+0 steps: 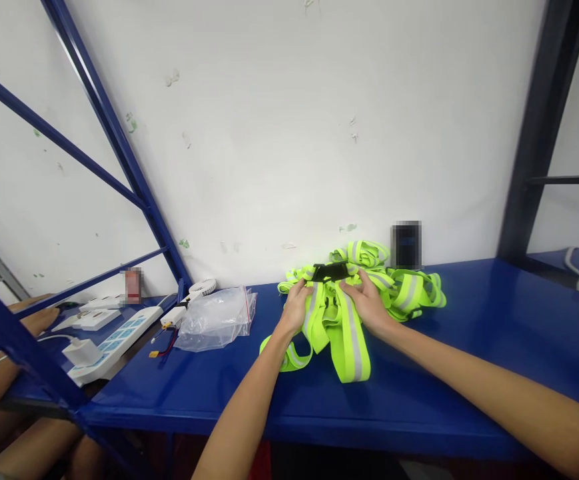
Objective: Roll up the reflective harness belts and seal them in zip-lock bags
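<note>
The fluorescent yellow-green reflective strap (353,340) lies between the two hands, above the near half of the blue shelf (469,373). Its black buckle (330,271) sits just beyond the thumbs, roughly midway between them, with the webbing dropping toward the shelf's front edge in long loops.

The left hand (296,307) grasps the strap on the buckle's left side, thumb on top; the right hand (366,301) pinches it on the other side, thumb likewise on the webbing — its remaining fingers are mostly hidden underneath. One curled end spreads out to the left, below the left wrist.

More yellow-green webbing (414,293) is heaped behind the hands and to the right, close to a black box (406,247) against the wall. Well to the left of the left hand lie clear plastic bags (214,320) — a small white fan (202,287) stands just behind them.
</note>
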Action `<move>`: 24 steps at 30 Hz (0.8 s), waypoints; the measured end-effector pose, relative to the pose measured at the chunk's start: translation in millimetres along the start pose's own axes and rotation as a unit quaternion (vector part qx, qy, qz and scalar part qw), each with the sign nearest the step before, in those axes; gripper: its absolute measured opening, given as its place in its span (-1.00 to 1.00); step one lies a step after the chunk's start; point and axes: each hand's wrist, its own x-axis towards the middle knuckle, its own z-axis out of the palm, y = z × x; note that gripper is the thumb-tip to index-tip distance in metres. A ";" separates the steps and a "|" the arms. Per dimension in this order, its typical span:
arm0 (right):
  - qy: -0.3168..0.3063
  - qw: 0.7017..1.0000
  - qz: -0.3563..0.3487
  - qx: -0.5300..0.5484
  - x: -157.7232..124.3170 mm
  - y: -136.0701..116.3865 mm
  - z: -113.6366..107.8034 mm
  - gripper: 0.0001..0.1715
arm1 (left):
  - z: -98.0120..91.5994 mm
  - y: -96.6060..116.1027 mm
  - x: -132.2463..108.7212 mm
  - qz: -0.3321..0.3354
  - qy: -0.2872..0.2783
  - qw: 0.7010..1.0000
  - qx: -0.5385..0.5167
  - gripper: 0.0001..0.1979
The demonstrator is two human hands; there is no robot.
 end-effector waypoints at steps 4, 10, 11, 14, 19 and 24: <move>-0.063 0.998 -0.031 0.004 -4.2 -6.5 0.3 -0.21 | -0.4 -7.7 3.9 0.018 -0.023 0.999 0.029 -0.64; -0.060 0.991 -0.100 -0.061 -1.7 -2.6 2.0 -0.58 | 4.2 -16.2 2.5 0.033 0.022 0.998 0.056 -0.62; -0.055 0.989 -0.114 -0.080 -1.5 -1.3 2.3 -0.59 | 5.7 -17.3 0.8 0.040 0.040 0.996 0.071 -0.64; -0.017 0.977 -0.149 -0.155 -3.4 2.0 3.7 -0.60 | 9.7 -18.9 -5.5 0.052 0.064 0.991 0.101 -0.70; -0.010 0.980 -0.100 -0.170 -9.7 -0.6 5.5 -0.74 | 16.3 -15.1 -9.6 0.035 0.055 0.997 0.044 -0.70; -0.061 0.984 -0.109 -0.131 -10.7 -13.0 2.0 -0.74 | 21.6 -7.2 -6.3 -0.026 0.019 0.997 -0.073 -0.59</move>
